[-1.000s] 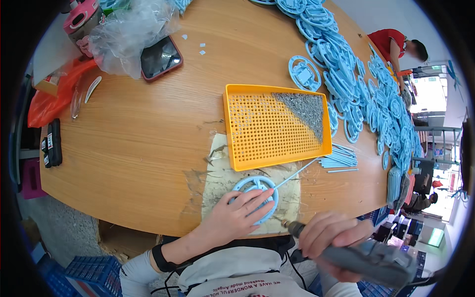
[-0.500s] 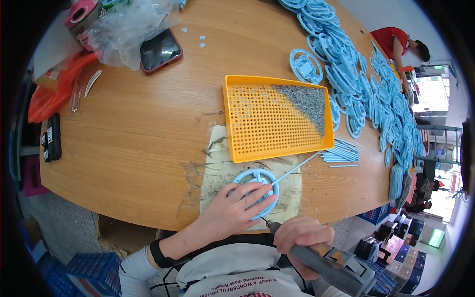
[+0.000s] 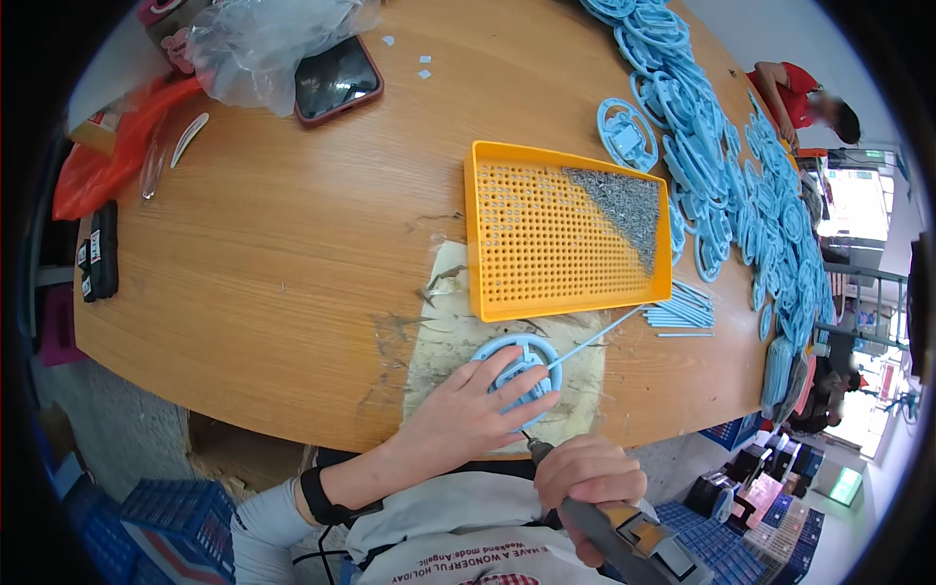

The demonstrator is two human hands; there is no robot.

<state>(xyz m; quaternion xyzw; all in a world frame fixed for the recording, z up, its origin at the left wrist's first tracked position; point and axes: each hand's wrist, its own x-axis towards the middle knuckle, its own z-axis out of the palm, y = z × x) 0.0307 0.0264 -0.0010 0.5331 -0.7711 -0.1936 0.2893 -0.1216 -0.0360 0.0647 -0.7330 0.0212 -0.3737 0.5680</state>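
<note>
My left hand (image 3: 475,408) lies over a light-blue, wheel-like plastic part (image 3: 485,348), holding it down with fingers spread across its rim and middle. A thin blue rod (image 3: 597,338) slants from that part towards the tray's lower right corner. In my right hand (image 3: 590,480) is a grey electric screwdriver (image 3: 634,548), fingers wrapped round its body. Its slim bit points at the near edge of the wheel-like part; whether it touches cannot be made out. Beneath the part is a stained, pale sheet (image 3: 434,361).
A yellow perforated tray (image 3: 472,234) holds small metal screws (image 3: 629,210) in its far right corner. Blue rods (image 3: 682,310) lie beside it. Blue wheel-like parts (image 3: 682,127) are heaped along the right. Far left are a phone (image 3: 336,80) and a clear bag (image 3: 258,49). Another person (image 3: 795,97) sits beyond.
The view has shifted, so the tray and table things appear further right. My left hand stays on the blue part, and the screwdriver stays in my right hand near its edge.
</note>
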